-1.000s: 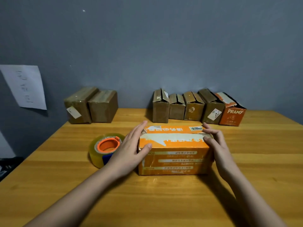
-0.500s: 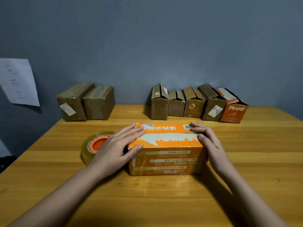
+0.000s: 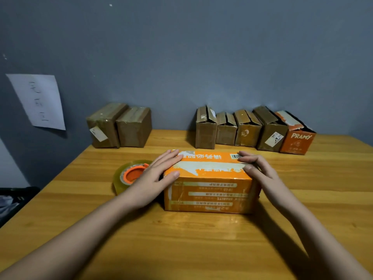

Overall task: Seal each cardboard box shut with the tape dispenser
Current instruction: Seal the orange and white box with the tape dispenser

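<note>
With my left hand (image 3: 155,178) and right hand (image 3: 256,170) lying flat and holding nothing, I press the flaps of the orange box (image 3: 207,186) at mid-table together, seam tight, before reaching for the tape roll (image 3: 129,176) just left.

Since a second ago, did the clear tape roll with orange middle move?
No. The clear tape roll keeps its spot before the two taped brown cardboard boxes.
</note>
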